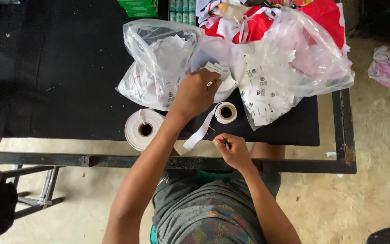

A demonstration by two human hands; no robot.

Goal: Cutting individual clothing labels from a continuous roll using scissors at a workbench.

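**Labels lifted from the bags, a pin pinched near the table edge**

A small strip of white labels is held in the left hand, whose fingers are curled shut around it, just over the gap between the two clear bags. The right hand is closed in a pinch on a thin dark pin-like tool; what the tool is exactly cannot be told. This hand is kept near, over the front rail of the table.

The left arm is stretched far across the table, wrist bent slightly down; the right forearm is drawn in close to the body, elbow tucked.

Between the hands, a small roll of white tape lies on its side, and its loose tail is trailed off the near edge. A larger white roll is set to the left, partly over the edge. The left bag and right bag are both stuffed with loose labels; red and white cloth is piled behind them.

Several slips could follow. The large roll could be knocked to the floor by the left forearm, since it overhangs. The hanging tail could be caught by the right wrist and the small roll dragged off. Labels could be spilled from the open bags if these are pulled, and a finger could be pricked by the pinched point.
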